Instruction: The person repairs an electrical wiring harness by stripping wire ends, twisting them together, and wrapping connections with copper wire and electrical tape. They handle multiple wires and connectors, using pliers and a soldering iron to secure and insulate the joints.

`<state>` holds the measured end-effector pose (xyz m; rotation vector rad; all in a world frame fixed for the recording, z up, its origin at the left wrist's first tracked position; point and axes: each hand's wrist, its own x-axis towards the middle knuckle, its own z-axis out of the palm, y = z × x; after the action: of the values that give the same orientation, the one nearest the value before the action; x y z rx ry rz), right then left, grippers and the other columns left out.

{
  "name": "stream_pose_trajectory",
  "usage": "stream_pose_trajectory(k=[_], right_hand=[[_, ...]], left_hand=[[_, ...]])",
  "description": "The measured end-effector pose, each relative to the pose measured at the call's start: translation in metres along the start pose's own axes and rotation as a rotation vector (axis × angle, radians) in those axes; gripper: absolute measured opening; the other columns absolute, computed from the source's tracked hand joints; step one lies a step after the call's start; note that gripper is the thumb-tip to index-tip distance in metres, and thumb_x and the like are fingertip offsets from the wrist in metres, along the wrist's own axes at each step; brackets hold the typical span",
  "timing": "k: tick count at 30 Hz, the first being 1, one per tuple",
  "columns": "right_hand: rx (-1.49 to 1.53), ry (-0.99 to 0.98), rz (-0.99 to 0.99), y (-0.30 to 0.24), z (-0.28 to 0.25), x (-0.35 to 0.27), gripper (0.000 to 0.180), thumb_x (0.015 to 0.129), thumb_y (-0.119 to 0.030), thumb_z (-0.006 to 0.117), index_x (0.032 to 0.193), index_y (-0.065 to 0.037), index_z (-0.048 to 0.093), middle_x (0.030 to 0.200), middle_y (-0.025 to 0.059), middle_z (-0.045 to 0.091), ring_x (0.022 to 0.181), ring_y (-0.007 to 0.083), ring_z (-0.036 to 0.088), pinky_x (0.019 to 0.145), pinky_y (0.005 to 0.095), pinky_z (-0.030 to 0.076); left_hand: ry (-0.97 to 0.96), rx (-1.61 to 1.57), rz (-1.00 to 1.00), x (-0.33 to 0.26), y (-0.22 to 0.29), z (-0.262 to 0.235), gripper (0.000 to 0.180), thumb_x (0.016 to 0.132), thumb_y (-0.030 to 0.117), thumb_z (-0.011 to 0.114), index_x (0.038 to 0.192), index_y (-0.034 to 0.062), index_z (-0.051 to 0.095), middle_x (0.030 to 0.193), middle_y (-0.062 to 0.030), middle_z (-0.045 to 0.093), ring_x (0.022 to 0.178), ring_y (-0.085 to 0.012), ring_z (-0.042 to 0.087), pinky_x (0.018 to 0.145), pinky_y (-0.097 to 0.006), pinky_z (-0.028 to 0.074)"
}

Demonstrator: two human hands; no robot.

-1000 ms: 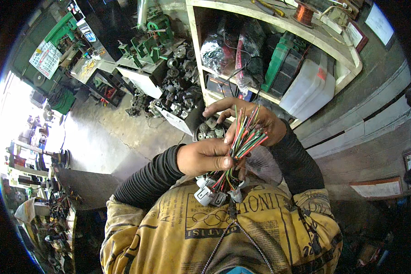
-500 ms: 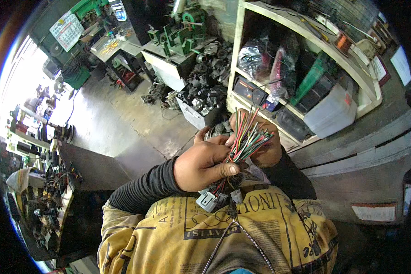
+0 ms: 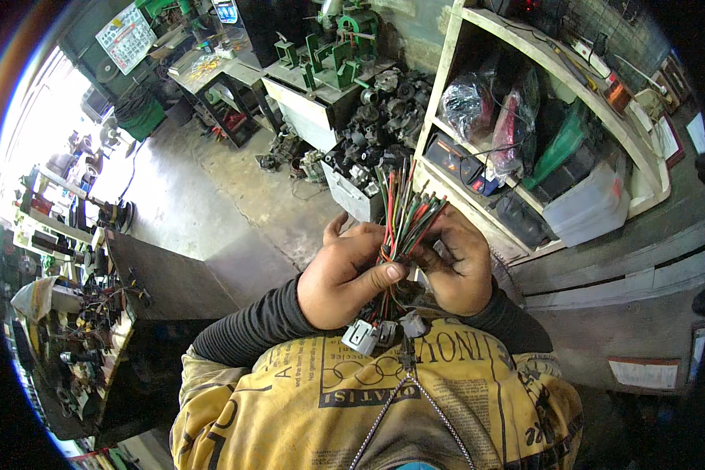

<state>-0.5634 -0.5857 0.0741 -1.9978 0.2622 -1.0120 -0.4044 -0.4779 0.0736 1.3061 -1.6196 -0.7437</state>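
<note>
A bundle of cut electrical wires [image 3: 403,207], red, green, black and white, fans upward in front of my chest. My left hand [image 3: 345,278] is closed round the lower part of the bundle, its thumb lying across the front. Below that grip hang several grey plastic connectors [image 3: 360,335] on the same wires. My right hand [image 3: 460,262] is at the right side of the bundle, fingers curled against the wires near where they spread. Its fingertips are partly hidden behind the wires, so which strands it pinches cannot be made out.
A pale wooden shelf [image 3: 439,94] with wrapped parcels and a clear plastic bin [image 3: 587,205] stands at the right. Dark metal parts [image 3: 380,110] are heaped ahead beside a green machine [image 3: 345,51]. At the left is a cluttered workbench [image 3: 94,337]; concrete floor [image 3: 204,196] lies between.
My right hand has come down from behind the wire tops to the bundle's right side. My left hand keeps its grip. The view has shifted slightly, and the connectors hang more in sight.
</note>
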Motion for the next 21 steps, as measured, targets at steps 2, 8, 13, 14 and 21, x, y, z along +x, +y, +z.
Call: stream_pose_trajectory(k=[2,8,13,14,21], right_hand=[[-0.044,-0.001,0.029,0.0,0.001,-0.002,0.018,0.067,0.002,0.063,0.085,-0.002,0.061,0.083,0.0108,0.054,0.08,0.0273,0.054,0.075,0.0346,0.043],[-0.109,-0.027,-0.009,0.005,0.0,-0.004,0.016,0.065,-0.004,0.064,0.081,-0.002,0.061,0.084,0.0117,0.054,0.083,0.0297,0.052,0.077,0.0371,0.042],[0.044,-0.011,-0.005,0.004,0.001,-0.005,0.014,0.071,-0.005,0.064,0.083,0.0,0.061,0.085,0.0131,0.055,0.078,0.0266,0.054,0.073,0.0346,0.043],[0.077,-0.022,0.02,0.002,0.0,-0.008,0.016,0.072,-0.005,0.063,0.086,0.001,0.062,0.085,0.0132,0.055,0.077,0.0256,0.054,0.073,0.0339,0.043],[0.18,-0.067,0.07,0.002,0.0,-0.019,0.042,0.073,-0.003,0.062,0.113,0.005,0.057,0.094,0.0137,0.056,0.085,0.0221,0.054,0.076,0.0317,0.043]], left_hand=[[0.061,-0.002,-0.037,-0.001,0.001,-0.002,0.033,0.09,0.032,0.058,0.114,0.0102,0.057,0.105,-0.0092,0.06,0.108,-0.0254,0.054,0.104,-0.062,0.009],[0.056,0.02,-0.025,0.0,-0.004,-0.006,0.035,0.089,0.03,0.059,0.117,0.0103,0.054,0.099,-0.0052,0.062,0.103,-0.0244,0.057,0.105,-0.06,0.01],[0.079,-0.251,-0.132,0.002,-0.011,-0.002,0.038,0.088,0.029,0.061,0.119,0.0089,0.054,0.1,-0.0063,0.061,0.099,-0.0236,0.058,0.103,-0.055,0.02],[0.067,-0.286,-0.162,0.003,-0.013,-0.003,0.04,0.088,0.029,0.062,0.12,0.0063,0.053,0.102,-0.0071,0.061,0.099,-0.0223,0.058,0.101,-0.05,0.026],[0.117,-0.604,-0.178,0.014,-0.021,0.002,0.043,0.088,0.03,0.063,0.114,-0.0039,0.054,0.105,-0.0095,0.062,0.095,-0.0171,0.059,0.086,-0.031,0.045]])
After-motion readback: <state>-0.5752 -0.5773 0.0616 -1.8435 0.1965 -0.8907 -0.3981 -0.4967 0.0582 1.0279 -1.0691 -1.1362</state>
